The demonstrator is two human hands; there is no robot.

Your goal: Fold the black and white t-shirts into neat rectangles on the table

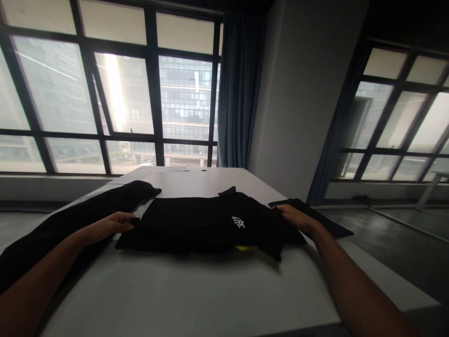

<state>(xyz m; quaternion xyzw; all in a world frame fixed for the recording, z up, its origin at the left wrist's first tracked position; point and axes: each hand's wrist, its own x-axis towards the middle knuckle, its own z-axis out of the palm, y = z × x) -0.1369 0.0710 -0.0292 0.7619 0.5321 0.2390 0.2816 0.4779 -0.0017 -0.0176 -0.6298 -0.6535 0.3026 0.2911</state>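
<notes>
A black shirt [196,220] with a white printed mark lies sideways across the white table, its collar-like flap sticking up at the far edge. My left hand [117,223] pinches a bit of its cloth at the left end. At the opposite end my right hand [289,214] has its fingers closed on the shirt's upper edge; the fingertips are partly hidden. A small yellow patch [246,248] shows along the near edge, too blurred to identify.
Another long piece of black cloth [105,201] lies along the table's left side, beneath my left forearm. A flat black item [317,217] rests at the right edge. Papers [175,169] lie at the far end of the white table [196,295], before the windows and a blue curtain [238,93].
</notes>
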